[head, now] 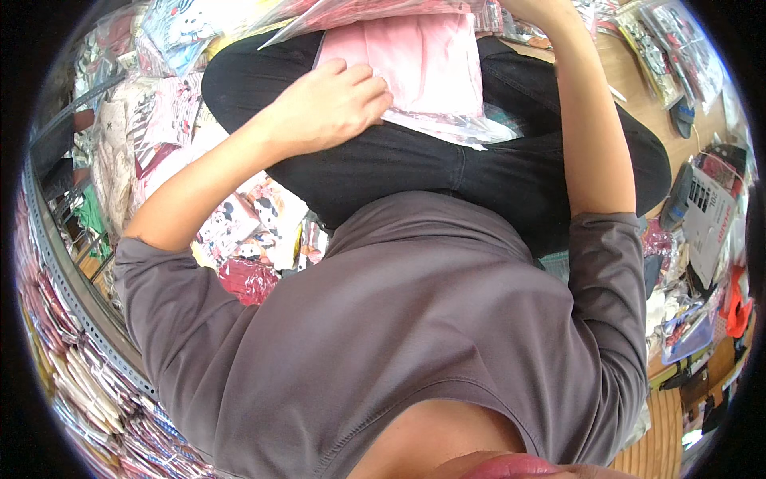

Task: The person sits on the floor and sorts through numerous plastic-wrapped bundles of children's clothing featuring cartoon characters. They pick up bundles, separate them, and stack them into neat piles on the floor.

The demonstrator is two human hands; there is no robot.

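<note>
Across my lap lies a clear plastic zip bag [443,129] with a folded pink garment [413,63] inside. Its slider edge faces my body. My left hand [335,105] has its fingers curled over the near left corner of this bag, pinching the edge. Just beyond, another clear bag with pink-red contents [389,12] overlaps the far part of the garment. At the top rim only the wrist and back of my right hand [535,11] show, near that far bag. Its fingers are cut off by the picture's edge.
Bagged printed clothes [230,224] pile up at my left, beside a perforated metal rack post [102,353]. More packets [682,54] lie on the wooden floor [652,114] at right. A sandal [679,197], a white carton [709,221] and a blue plastic tray [688,335] are also there.
</note>
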